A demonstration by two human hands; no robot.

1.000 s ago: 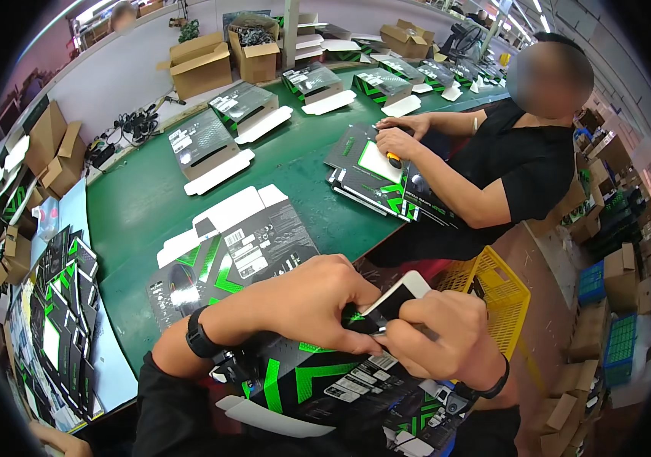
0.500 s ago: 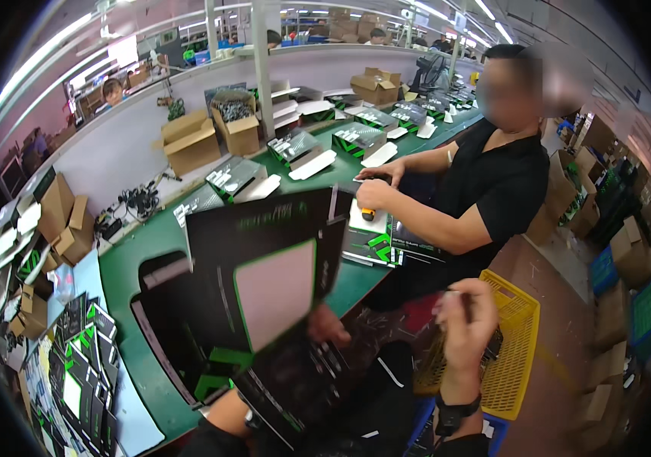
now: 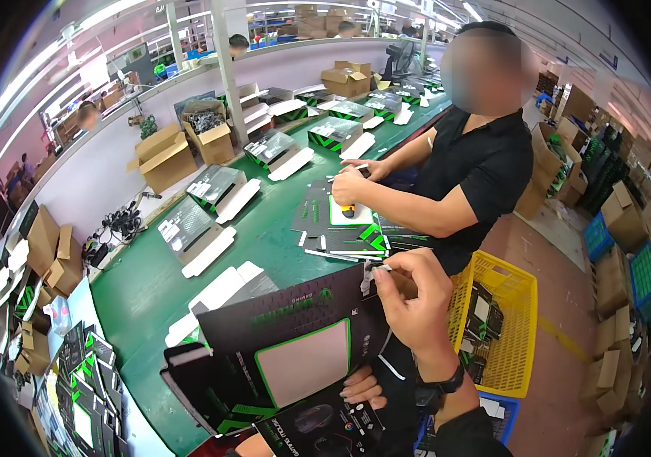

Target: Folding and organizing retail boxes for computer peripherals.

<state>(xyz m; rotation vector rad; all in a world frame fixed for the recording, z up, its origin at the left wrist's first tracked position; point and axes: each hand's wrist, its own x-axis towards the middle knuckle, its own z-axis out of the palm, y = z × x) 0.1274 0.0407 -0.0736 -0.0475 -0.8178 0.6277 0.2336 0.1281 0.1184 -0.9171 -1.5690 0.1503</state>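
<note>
An unfolded black printed carton (image 3: pixel 303 362), with green trim and a pale rectangular panel, stands tilted in front of me. My left hand (image 3: pixel 363 387) is closed on its lower part; the fingers show below the panel, while the palm is hidden behind cardboard. At the carton's upper right corner, my right hand (image 3: pixel 415 301) pinches a small pale strip (image 3: pixel 371 276) against the edge. Whether the strip is stuck to the carton I cannot tell.
Flat printed cartons (image 3: pixel 93 388) are piled at the left. Several partly open boxes (image 3: pixel 276 148) line the green table (image 3: pixel 139 301). A co-worker (image 3: pixel 478 152) holds a yellow-and-black tool (image 3: pixel 349 211) over flat cartons. A yellow basket (image 3: pixel 527 320) stands at my right on a blue crate (image 3: pixel 497 430).
My right hand has come left and up to the carton's upper corner. The carton has dropped lower and shifted right, uncovering more of the table and the co-worker's flat cartons.
</note>
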